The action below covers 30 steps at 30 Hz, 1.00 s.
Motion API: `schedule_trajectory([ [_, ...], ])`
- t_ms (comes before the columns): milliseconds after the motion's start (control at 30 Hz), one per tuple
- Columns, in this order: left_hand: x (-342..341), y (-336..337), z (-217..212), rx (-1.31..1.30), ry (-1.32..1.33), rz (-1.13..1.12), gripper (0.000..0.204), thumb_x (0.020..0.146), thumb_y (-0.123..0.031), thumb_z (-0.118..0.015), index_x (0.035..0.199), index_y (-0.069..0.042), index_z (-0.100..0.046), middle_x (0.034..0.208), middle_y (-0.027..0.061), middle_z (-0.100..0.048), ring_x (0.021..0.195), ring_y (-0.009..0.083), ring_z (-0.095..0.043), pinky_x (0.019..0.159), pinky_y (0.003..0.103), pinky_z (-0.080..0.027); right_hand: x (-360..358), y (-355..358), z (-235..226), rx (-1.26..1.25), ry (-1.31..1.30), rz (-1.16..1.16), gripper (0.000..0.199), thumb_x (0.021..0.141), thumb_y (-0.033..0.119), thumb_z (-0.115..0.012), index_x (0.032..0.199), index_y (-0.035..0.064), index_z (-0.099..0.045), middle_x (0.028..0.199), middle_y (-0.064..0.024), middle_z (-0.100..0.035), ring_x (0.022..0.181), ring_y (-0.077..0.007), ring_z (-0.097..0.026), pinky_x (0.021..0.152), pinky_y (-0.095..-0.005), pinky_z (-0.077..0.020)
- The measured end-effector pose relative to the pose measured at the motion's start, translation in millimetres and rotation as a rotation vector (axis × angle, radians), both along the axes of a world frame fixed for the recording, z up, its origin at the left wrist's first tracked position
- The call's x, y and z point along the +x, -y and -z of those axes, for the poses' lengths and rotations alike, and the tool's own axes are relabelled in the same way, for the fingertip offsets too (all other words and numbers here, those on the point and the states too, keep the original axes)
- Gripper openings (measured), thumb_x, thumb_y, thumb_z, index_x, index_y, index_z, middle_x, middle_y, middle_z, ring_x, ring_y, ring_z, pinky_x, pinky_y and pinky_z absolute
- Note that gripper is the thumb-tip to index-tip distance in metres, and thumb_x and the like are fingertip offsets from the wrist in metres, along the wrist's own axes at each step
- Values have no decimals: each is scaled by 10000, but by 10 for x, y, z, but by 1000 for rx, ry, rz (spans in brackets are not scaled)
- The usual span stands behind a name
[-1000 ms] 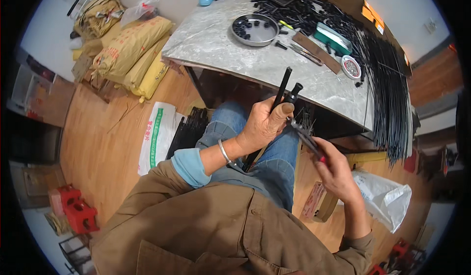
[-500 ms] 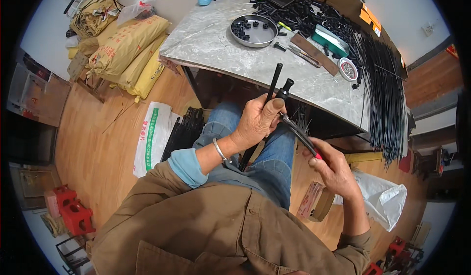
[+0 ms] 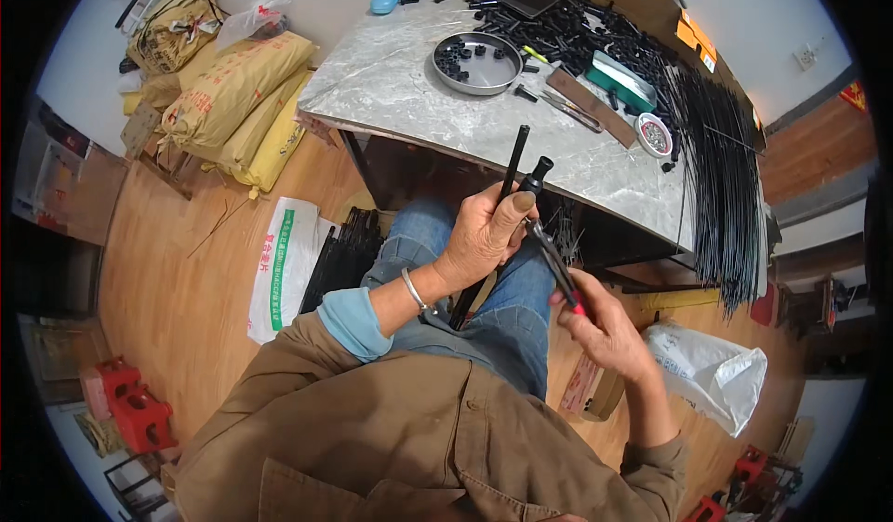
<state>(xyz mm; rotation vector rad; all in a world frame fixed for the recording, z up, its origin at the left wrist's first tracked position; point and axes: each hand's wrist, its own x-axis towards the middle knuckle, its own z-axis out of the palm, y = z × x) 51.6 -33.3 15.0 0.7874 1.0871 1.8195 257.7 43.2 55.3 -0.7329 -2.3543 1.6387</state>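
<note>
Over my lap, my left hand [image 3: 486, 232] is closed around a thin black rod [image 3: 516, 157] that stands upward past the fingers. In the same grip, under the thumb, sits a short black fitting with a flared end [image 3: 537, 174]. My right hand [image 3: 606, 328] is wrapped around the handles of black pliers with red on the grips [image 3: 558, 266]. The pliers' jaws reach up to the fitting just below my left thumb; my fingers hide whether they bite on it.
Ahead stands a marble-patterned table [image 3: 372, 75] with a round metal pan [image 3: 493, 80], a heap of black fittings [image 3: 577, 33], a green box [image 3: 621, 89] and long black rods [image 3: 721, 196]. Full sacks [image 3: 237, 89] are stacked at left; a white bag [image 3: 712, 373] lies right.
My right hand and the pliers' handles have swung left, nearer my left hand. My left hand still grips the rod and fitting in almost the same place.
</note>
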Motion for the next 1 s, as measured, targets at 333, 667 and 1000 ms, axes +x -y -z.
schedule_trajectory([
  [333,-48,6,-50,-18,-156,104,565,914,-575,-479,830,-26,-584,604,-6,-522,448,45,-455,401,194,-343,183,453,407,-1792,-276,-114,444,918,370,-583,1158,0,-530,688,-37,-493,495,-124,-438,431,-276,-402],
  [667,-69,-62,-23,-54,-91,236,633,913,-615,-422,838,-7,-581,571,16,-505,421,57,-438,390,210,-354,86,123,-88,-752,36,-62,612,923,356,-567,1343,-47,-378,979,-188,-622,768,-237,-658,727,-365,-530],
  [1000,-80,-88,-2,-58,-16,324,640,908,-622,-426,824,-5,-575,558,21,-504,407,57,-422,371,214,-338,57,90,0,-741,122,-91,516,942,347,-548,1265,-45,-458,712,-60,-510,551,-138,-511,526,-294,-485],
])
